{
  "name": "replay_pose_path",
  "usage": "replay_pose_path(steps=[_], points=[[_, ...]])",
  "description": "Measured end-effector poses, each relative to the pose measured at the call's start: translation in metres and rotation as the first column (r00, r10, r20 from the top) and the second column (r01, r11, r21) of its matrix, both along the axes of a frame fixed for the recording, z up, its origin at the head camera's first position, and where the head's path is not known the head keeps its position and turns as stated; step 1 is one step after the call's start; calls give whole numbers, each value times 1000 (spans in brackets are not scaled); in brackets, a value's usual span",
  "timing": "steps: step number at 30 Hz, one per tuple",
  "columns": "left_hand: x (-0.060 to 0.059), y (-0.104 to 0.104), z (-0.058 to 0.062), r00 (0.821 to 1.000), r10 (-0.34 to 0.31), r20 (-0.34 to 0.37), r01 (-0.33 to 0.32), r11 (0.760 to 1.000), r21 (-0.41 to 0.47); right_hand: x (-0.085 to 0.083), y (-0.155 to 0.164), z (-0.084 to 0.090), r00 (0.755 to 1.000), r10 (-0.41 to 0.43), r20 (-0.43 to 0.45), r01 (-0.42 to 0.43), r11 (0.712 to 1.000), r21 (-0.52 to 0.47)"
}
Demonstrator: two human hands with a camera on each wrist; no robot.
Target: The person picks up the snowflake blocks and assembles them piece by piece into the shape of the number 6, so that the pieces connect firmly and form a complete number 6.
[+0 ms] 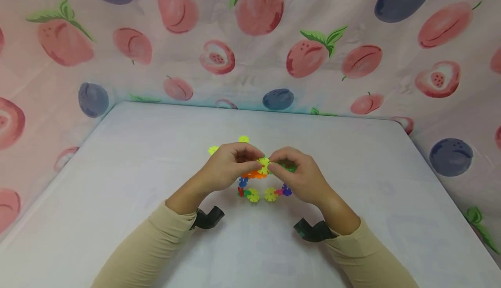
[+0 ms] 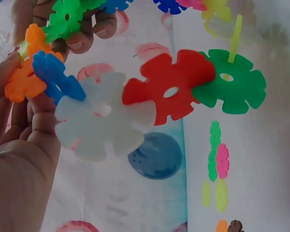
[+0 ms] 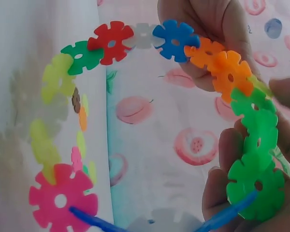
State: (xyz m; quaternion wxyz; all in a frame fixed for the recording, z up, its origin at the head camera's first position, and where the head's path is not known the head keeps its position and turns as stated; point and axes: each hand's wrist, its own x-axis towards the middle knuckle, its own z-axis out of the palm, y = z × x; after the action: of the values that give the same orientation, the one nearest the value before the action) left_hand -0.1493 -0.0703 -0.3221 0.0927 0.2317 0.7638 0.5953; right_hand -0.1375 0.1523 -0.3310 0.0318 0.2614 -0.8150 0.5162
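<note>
I'm holding the disc chain [image 2: 181, 72] in a curve above the white table [image 1: 164, 157], both hands meeting at one yellow disc [image 1: 264, 169]. Left hand [image 1: 225, 168]: thumb and fingers nearly closed, pinching the chain there, beside the orange discs [image 2: 25, 87]. Right hand [image 1: 304, 177]: also nearly closed, pinching it on the green discs' [image 3: 244, 193] side. Two yellow end discs [image 1: 253, 195] are facing each other across a gap. Loose discs [image 1: 243, 138] are lying beyond my hands.

White tabletop [image 1: 250, 253] — pale fruit-print cloth [image 1: 250, 68] rising behind and along both sides.
</note>
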Motion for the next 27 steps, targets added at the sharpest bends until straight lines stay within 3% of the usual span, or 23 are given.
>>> replay_pose_path(steps=[6, 11, 15, 22, 27], points=[[1, 0, -1, 1000, 5, -19, -5, 999, -33, 0, 1, 1, 999, -32, 7, 33, 999, -33], [2, -11, -5, 998, 40, -37, -45, 991, -124, 1, 2, 1, 998, -52, 36, 53, 998, -39], [2, -15, -8, 995, 30, -91, -46, 981, -187, 0, 3, 2, 997, -66, 34, 67, 997, -42], [4, -16, -2, 994, 29, -103, -48, 979, -196, 0, 8, 4, 992, -88, -85, 80, 992, -101], [6, -18, 6, 996, 12, -94, -29, 982, -189, -2, 8, 2, 989, -60, -137, 52, 997, -61]])
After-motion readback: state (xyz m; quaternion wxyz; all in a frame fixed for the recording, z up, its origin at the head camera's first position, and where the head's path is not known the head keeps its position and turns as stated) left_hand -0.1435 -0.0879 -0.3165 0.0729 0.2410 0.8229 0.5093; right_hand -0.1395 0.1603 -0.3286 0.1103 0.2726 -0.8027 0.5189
